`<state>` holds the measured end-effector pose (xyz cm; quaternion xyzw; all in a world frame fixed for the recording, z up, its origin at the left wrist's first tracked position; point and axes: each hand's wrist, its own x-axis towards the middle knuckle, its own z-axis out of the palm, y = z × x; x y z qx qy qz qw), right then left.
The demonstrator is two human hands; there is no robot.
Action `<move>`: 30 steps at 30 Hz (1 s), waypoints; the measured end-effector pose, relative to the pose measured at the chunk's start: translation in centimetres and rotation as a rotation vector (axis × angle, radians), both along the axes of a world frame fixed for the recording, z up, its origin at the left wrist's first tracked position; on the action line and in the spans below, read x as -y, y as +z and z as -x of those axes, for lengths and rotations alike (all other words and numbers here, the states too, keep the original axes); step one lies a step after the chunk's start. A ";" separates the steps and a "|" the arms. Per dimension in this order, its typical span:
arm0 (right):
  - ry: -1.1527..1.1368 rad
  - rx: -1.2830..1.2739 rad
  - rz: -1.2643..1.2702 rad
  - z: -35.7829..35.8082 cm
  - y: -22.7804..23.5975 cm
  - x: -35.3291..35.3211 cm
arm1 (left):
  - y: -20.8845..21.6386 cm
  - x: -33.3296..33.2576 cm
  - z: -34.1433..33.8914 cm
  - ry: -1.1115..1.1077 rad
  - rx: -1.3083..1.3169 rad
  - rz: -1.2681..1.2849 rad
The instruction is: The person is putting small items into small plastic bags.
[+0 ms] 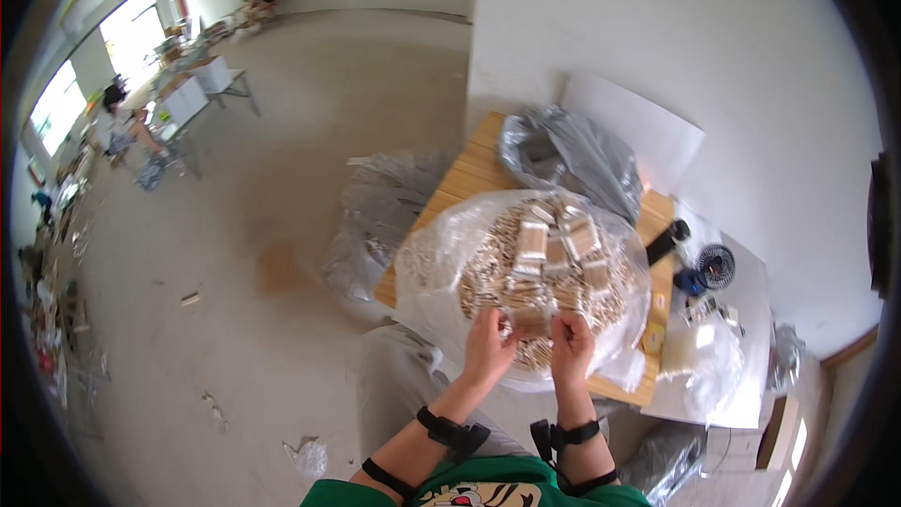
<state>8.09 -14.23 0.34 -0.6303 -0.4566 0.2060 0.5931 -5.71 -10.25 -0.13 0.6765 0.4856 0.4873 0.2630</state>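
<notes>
A large clear plastic bag lies spread open, full of loose cotton swabs with tan sticks and pale tips. On top of the heap rest several flat rectangular packs of swabs. At the heap's near side, my left hand and my right hand pinch the two ends of one small pack of cotton swabs. Fingers of both hands are closed on it. Whether this pack is sealed is too small to tell.
The bag sits on a wooden table with a grey plastic bag at its far end. Another bag stands on the floor to the left. At right are a black cylinder, a small fan and a white side table. Two people sit far left.
</notes>
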 end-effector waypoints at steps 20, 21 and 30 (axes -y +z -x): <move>0.148 0.722 -0.165 1.8 1.9 1.1 | -1.2 0.1 0.1 -0.274 0.250 0.639; 0.152 0.730 -0.157 1.8 2.4 1.1 | -1.3 0.1 0.0 -0.281 0.271 0.661; 0.191 0.606 -0.050 1.5 1.1 1.3 | -1.0 0.8 -0.1 -0.324 0.170 0.445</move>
